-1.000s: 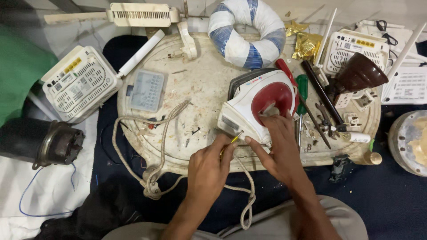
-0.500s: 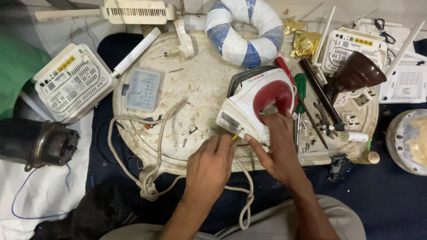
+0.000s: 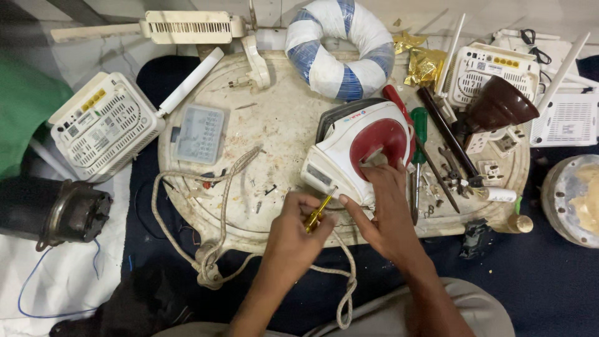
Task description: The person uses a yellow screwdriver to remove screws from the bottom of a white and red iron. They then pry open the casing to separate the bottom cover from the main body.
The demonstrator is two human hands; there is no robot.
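White and red, the iron (image 3: 359,153) lies on its side near the front edge of the round tray (image 3: 274,118), its rear end turned toward the person. The left hand (image 3: 296,234) has its fingers closed around a small yellow screwdriver (image 3: 318,211), whose tip meets the rear end of the iron. The right hand (image 3: 384,212) rests on the iron with the fingers spread: the upper ones lie on the red part, the thumb reaches toward the screwdriver tip. A braided cord (image 3: 215,206) runs from under the hands across the tray and loops down over its front edge.

Left of the iron lies a grey box (image 3: 198,133) with small compartments. Just right of the iron lie a green-handled screwdriver (image 3: 419,143), a red-handled tool (image 3: 394,100) and a long dark tool (image 3: 446,146), with small parts scattered about them. A blue-and-white ring (image 3: 340,47) sits at the tray's far edge. A white router (image 3: 103,128) lies off the tray to the left, a dark motor (image 3: 53,212) below it, and more routers (image 3: 499,68) stand to the right.
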